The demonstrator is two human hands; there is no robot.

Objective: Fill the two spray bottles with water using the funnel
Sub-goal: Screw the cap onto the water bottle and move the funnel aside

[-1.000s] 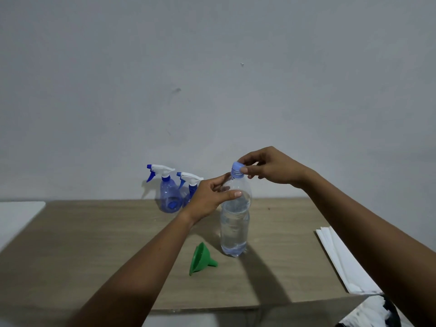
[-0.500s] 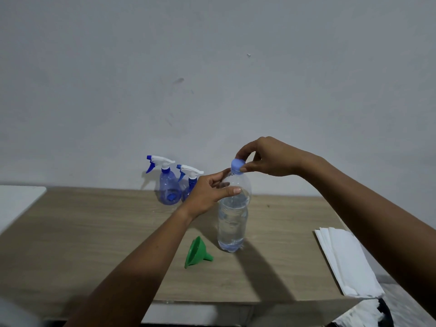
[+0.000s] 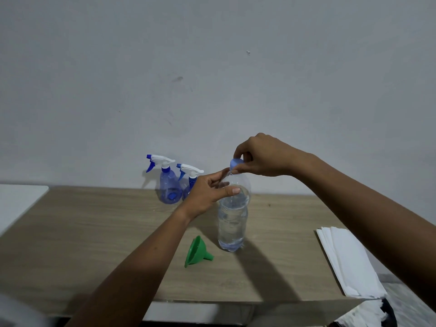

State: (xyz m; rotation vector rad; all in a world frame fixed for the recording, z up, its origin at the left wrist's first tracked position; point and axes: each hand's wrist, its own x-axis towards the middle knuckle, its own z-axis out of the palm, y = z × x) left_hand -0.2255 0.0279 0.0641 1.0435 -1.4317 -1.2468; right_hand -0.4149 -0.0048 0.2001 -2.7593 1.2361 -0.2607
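A clear plastic water bottle (image 3: 232,223) stands upright near the middle of the wooden table (image 3: 94,232), partly full. My left hand (image 3: 207,192) grips its shoulder and neck. My right hand (image 3: 262,156) pinches the blue cap (image 3: 235,162) at the top of the bottle; the cap looks tilted at the neck. A green funnel (image 3: 197,252) lies on its side just left of the bottle's base. Two blue spray bottles (image 3: 168,185) (image 3: 190,182) with white trigger heads stand side by side at the back near the wall, the right one partly hidden by my left hand.
A stack of white paper towels (image 3: 346,260) lies at the table's right edge. A white surface (image 3: 18,204) adjoins the table on the left. The grey wall rises directly behind the table.
My right hand has risen slightly with the cap and turned on it. The view has shifted downward, showing more of the table's front edge. The left hand keeps its grip on the bottle.
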